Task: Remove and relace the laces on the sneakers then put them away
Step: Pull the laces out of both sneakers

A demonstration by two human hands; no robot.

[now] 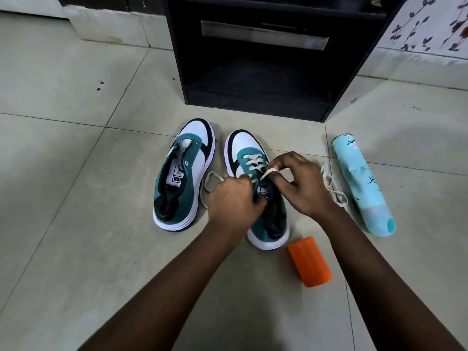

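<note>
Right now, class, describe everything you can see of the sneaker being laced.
The right-hand sneaker is teal suede-like with a white toe, black trim and white sole. It stands upright on the tiled floor, toe toward the black cabinet. White lace crosses its front eyelets. Both hands, left and right, work at its tongue.

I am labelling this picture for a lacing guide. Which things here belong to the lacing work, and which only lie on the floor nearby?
For the job:
- right sneaker, half laced
- left sneaker, laceless
- lace in both hands
- loose lace

Just lying about:
- orange cylinder
- light blue bottle
- black cabinet
</note>
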